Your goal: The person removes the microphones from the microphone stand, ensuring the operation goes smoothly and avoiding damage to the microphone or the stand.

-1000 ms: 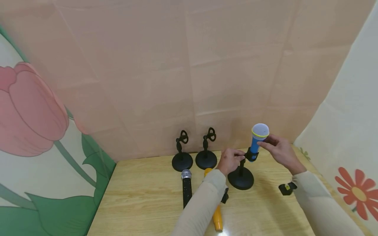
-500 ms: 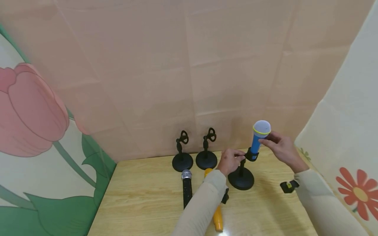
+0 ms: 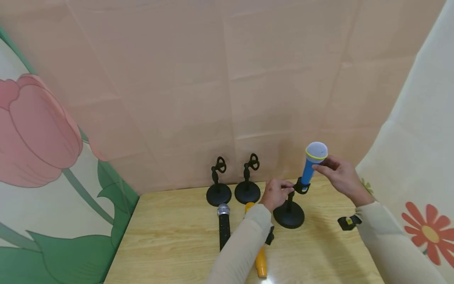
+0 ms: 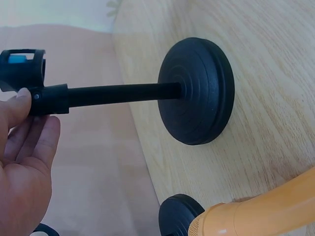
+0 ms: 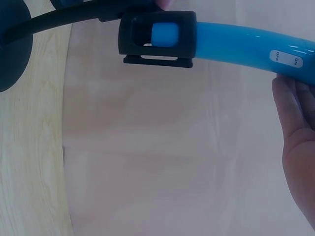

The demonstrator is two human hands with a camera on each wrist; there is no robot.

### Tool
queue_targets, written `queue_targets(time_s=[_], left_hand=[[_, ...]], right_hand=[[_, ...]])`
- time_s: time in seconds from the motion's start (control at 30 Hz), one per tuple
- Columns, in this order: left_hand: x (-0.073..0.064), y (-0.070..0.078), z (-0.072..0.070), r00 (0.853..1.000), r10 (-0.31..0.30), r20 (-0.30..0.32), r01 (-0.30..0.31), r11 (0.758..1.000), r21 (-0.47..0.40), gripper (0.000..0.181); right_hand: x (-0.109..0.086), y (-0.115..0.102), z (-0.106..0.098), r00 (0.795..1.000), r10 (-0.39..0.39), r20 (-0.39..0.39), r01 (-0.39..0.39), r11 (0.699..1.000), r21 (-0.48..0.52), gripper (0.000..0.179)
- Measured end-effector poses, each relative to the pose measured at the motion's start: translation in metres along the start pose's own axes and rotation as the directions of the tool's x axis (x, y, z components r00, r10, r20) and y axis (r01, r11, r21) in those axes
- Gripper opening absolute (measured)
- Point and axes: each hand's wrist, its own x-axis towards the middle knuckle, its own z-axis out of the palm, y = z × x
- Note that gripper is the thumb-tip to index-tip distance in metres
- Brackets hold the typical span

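My right hand (image 3: 343,180) pinches a blue toy microphone (image 3: 308,171) just below its pale, yellow-ringed head. Its lower end sits inside the black clip (image 5: 133,35) of a desktop microphone stand (image 3: 289,216), showing through the clip's opening. In the head view the microphone leans slightly right. My left hand (image 3: 276,194) grips the stand at the joint below the clip, thumb on one side and fingers on the other, as the left wrist view shows. The stand's round base (image 4: 197,91) rests on the wooden table. An ON/OFF switch plate (image 5: 286,58) marks the blue handle.
Two more black stands (image 3: 218,193) (image 3: 247,191) with ring-shaped holders stand along the table's back edge. A black microphone (image 3: 224,227) and an orange one (image 3: 261,264) lie in front, partly under my left arm. A pinkish cloth (image 3: 170,98) hangs behind the table (image 3: 159,236).
My right hand has moved up and slightly right with the blue microphone, so less of its end reaches below the clip. The left hand and the stand stay in place.
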Motion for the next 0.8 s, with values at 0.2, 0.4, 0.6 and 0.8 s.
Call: queue_targets(time_s=[0.2, 0.4, 0.6, 0.8], left_hand=[[-0.001, 0.001, 0.001, 1.000, -0.025, -0.001, 0.025, 0.999, -0.030, 0.011], [-0.002, 0.002, 0.001, 0.999, -0.035, -0.005, 0.035, 0.998, -0.045, 0.011], [-0.003, 0.002, 0.001, 1.000, -0.021, -0.006, 0.020, 0.998, -0.053, 0.011], [-0.003, 0.004, 0.000, 1.000, -0.027, -0.002, 0.027, 0.999, -0.041, 0.012]], right_hand=[[0.000, -0.005, -0.004, 1.000, -0.008, 0.001, 0.008, 1.000, 0.009, 0.044], [0.000, -0.010, -0.007, 1.000, 0.006, -0.021, -0.006, 1.000, 0.007, 0.044], [0.000, -0.010, -0.011, 0.999, 0.006, -0.039, -0.006, 1.000, 0.002, 0.043], [-0.002, -0.013, -0.015, 0.999, -0.002, -0.051, 0.002, 1.000, 0.009, 0.042]])
